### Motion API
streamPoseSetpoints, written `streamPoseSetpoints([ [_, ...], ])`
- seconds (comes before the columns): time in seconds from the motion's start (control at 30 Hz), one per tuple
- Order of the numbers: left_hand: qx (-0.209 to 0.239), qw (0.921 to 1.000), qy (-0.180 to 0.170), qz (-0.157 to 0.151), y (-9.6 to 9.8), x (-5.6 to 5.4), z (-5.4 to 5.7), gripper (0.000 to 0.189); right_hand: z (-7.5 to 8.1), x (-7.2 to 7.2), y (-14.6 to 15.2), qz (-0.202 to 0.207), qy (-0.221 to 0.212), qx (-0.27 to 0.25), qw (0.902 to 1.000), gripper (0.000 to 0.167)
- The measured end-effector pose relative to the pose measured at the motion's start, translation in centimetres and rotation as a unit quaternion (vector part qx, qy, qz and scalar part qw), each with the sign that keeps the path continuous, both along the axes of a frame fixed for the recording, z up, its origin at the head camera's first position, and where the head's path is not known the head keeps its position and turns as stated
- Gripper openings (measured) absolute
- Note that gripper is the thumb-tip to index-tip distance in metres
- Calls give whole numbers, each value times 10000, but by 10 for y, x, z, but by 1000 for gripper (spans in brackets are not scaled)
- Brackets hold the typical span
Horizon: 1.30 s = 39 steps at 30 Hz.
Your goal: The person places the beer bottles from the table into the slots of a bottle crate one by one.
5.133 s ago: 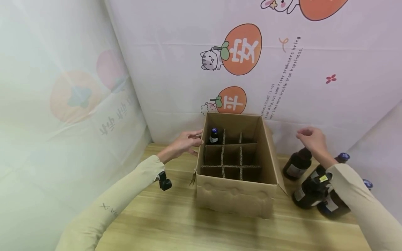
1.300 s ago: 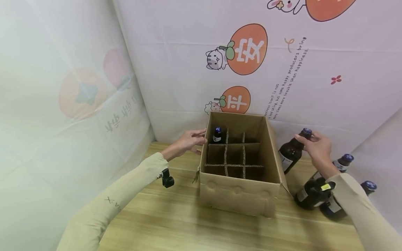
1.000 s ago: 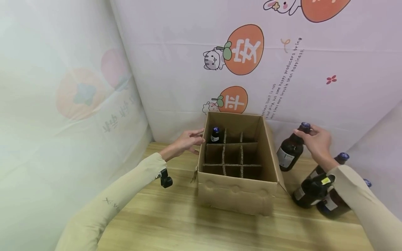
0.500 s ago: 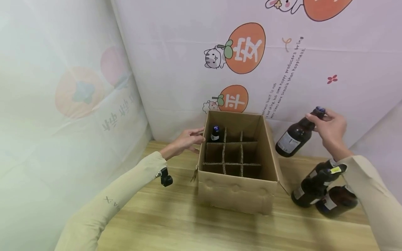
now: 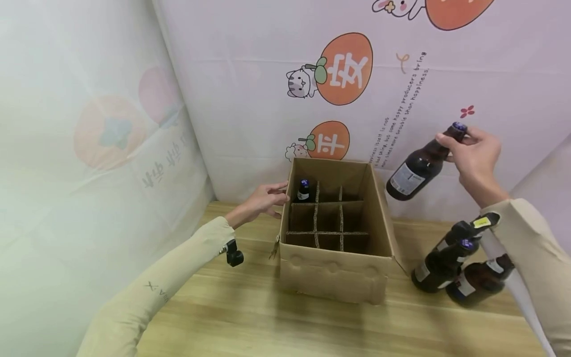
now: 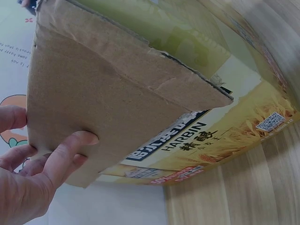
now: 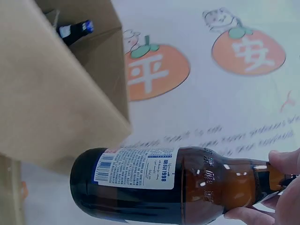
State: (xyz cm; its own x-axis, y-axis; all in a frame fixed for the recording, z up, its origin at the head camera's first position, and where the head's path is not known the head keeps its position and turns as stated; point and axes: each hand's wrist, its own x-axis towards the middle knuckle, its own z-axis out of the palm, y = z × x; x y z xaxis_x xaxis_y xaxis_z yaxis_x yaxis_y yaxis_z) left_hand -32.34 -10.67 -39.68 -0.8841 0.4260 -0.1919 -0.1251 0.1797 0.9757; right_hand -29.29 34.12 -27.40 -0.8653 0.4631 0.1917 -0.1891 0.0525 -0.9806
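Note:
My right hand [image 5: 479,153] holds a brown beer bottle [image 5: 412,173] by its neck, raised off the table and tilted, its base towards the box. In the right wrist view the bottle [image 7: 140,183] lies across the lower part, label showing. A cardboard box [image 5: 332,272] with dividers stands in the middle. One blue-capped bottle [image 5: 304,191] sits in its back left compartment. With its fingers extended, my left hand [image 5: 263,200] touches the box's left side. Its fingertips [image 6: 84,137] rest against a brown flap [image 6: 103,89] in the left wrist view.
Several more beer bottles [image 5: 434,270] stand close together on the wooden table [image 5: 223,317], right of the box and partly behind the right sleeve. A printed cloth [image 5: 250,99] hangs behind the box. A torn flap [image 5: 274,248] sticks out at the box's left.
My right hand has taken one bottle by the neck, lifted it off the table and tilted it, its base rising to about the box's rim. My left hand has stayed on the box.

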Motion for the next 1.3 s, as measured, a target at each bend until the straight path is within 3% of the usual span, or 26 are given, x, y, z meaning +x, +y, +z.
streamPoseSetpoints([
  [0.23,29,10000,-32,-42,1,0,-1,66,25,-2,-21,515,619,-659,9946,26],
  [0.37,35,10000,-12,-14,-1,0,2,67,34,-1,-34,816,444,-715,9931,26],
  [0.63,12,10000,21,-46,-2,1,1,66,43,-2,-55,1008,272,-324,9940,27],
  [0.8,34,10000,60,-72,-1,1,1,66,44,-3,-66,1097,244,-53,9936,32],
  [1.03,48,10000,2,-31,-3,0,1,67,39,-15,-83,1305,253,138,9910,34],
  [1.3,-46,10000,-45,-18,-3,2,4,66,16,-31,-101,1353,-62,512,9895,62],
])
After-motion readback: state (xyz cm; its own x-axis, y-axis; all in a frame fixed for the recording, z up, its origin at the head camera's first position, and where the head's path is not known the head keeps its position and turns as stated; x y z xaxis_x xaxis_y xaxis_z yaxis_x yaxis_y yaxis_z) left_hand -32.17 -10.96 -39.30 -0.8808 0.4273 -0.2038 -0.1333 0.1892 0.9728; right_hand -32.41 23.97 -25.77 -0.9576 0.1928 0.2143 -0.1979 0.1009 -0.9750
